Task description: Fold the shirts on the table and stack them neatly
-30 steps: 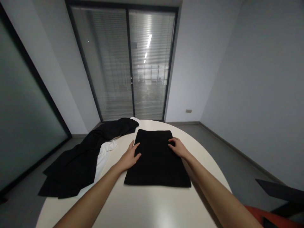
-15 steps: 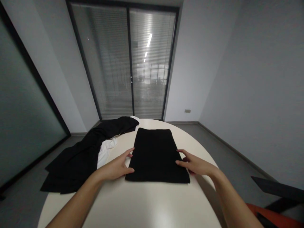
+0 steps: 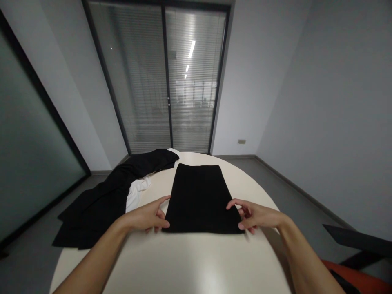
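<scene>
A folded black garment (image 3: 200, 198) lies flat on the table, its near edge slightly wider than its far edge in view. At its left side, my left hand (image 3: 148, 214) has thumb and index finger spread, the thumb touching the near left corner. On the opposite side, my right hand (image 3: 252, 214) is beside the near right corner. Its index fingertip rests on the cloth and its thumb lies at the corner, with a gap between them. The other fingers of both hands are partly curled and partly hidden.
Black clothing (image 3: 101, 200) is heaped along the left of the round white table (image 3: 196, 261), hanging over its edge. A white cloth (image 3: 134, 194) shows beneath it. A chair with an orange seat (image 3: 355, 275) stands at the lower right. Glass doors (image 3: 165, 81) are beyond the table.
My right hand has slid toward me along the garment's right edge to the near corner. My left hand has shifted slightly nearer and outward. The garment stays in place.
</scene>
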A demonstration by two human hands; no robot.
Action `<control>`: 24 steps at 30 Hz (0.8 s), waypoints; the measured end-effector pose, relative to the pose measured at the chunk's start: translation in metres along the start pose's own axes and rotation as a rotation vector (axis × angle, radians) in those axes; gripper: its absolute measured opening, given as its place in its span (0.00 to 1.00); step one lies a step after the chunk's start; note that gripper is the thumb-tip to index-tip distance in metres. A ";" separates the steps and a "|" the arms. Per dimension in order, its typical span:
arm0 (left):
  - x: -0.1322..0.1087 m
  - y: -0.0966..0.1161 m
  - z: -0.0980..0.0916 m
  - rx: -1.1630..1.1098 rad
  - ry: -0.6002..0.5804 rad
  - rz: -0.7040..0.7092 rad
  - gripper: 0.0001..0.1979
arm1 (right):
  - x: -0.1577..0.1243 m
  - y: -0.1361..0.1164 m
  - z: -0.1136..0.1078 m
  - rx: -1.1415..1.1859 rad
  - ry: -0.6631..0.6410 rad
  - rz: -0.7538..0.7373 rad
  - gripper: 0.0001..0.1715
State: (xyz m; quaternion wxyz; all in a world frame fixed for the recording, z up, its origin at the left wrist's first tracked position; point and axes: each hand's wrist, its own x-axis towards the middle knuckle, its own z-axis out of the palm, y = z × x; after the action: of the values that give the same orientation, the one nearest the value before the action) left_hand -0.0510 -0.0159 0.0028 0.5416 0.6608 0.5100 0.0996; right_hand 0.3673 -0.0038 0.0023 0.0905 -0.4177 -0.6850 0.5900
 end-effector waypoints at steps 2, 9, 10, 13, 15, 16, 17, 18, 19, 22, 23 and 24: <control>-0.001 -0.002 -0.003 0.021 -0.053 -0.025 0.58 | 0.001 0.002 0.001 -0.016 -0.036 0.071 0.46; -0.006 0.003 -0.008 -0.050 -0.046 0.096 0.49 | 0.000 0.003 0.001 -0.024 -0.008 0.117 0.38; -0.006 0.003 -0.007 -0.036 -0.067 0.049 0.49 | -0.001 0.002 0.002 -0.016 -0.020 0.140 0.40; -0.005 0.001 -0.006 0.012 -0.091 -0.061 0.55 | -0.004 -0.001 0.003 -0.012 -0.019 0.177 0.40; -0.005 -0.001 -0.006 0.035 -0.093 -0.060 0.55 | -0.004 0.000 0.003 -0.017 0.010 0.148 0.36; -0.005 -0.001 -0.007 0.049 -0.096 -0.049 0.53 | -0.004 0.001 0.002 -0.015 0.022 0.128 0.34; -0.006 -0.001 -0.008 0.064 -0.099 -0.039 0.50 | -0.003 0.002 0.002 -0.013 0.026 0.116 0.33; -0.006 -0.002 -0.008 0.079 -0.102 -0.033 0.47 | -0.002 0.003 0.001 -0.009 0.019 0.114 0.33; -0.006 -0.001 -0.008 0.093 -0.104 -0.031 0.44 | -0.001 0.004 0.001 -0.007 0.008 0.122 0.34; -0.007 0.001 -0.006 0.154 -0.106 -0.035 0.41 | 0.000 0.005 0.002 -0.033 -0.009 0.167 0.37; -0.007 0.002 -0.005 0.191 -0.093 -0.019 0.40 | 0.000 0.005 0.002 -0.052 -0.003 0.178 0.38; -0.007 0.004 -0.003 0.237 -0.070 0.002 0.37 | 0.000 0.004 0.002 -0.083 0.013 0.177 0.37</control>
State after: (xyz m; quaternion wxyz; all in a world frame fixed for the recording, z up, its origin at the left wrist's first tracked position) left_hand -0.0539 -0.0193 0.0098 0.4770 0.7239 0.4982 0.0160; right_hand 0.3677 -0.0058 -0.0016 0.0253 -0.4839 -0.6686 0.5641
